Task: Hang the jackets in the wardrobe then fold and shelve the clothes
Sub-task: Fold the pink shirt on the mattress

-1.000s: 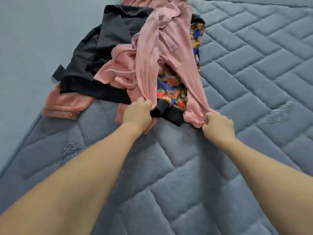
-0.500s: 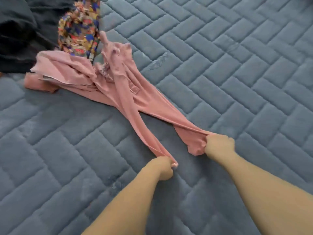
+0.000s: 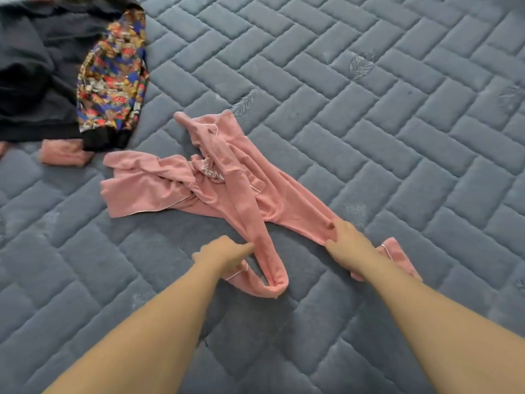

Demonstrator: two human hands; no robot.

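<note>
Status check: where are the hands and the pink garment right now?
Left hand touching one pink leg. Right hand pressing on the other. Pink garment twisted, unfolded on the mattress. Black and patterned clothes lie apart, upper left.

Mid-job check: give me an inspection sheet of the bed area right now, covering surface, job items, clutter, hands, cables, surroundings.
Surface: grey quilted mattress, bare on the right side.
Job's things: pink garment lying twisted and crumpled at centre; black garment and patterned jacket piled top left; a second pink piece pokes out under them.
Clutter: nothing seen.
Hands: left hand touching one pink end, grip unclear; right hand pinching the other.
Cables: nothing seen.
Surroundings: nothing seen beyond the mattress; no wardrobe in view.
</note>
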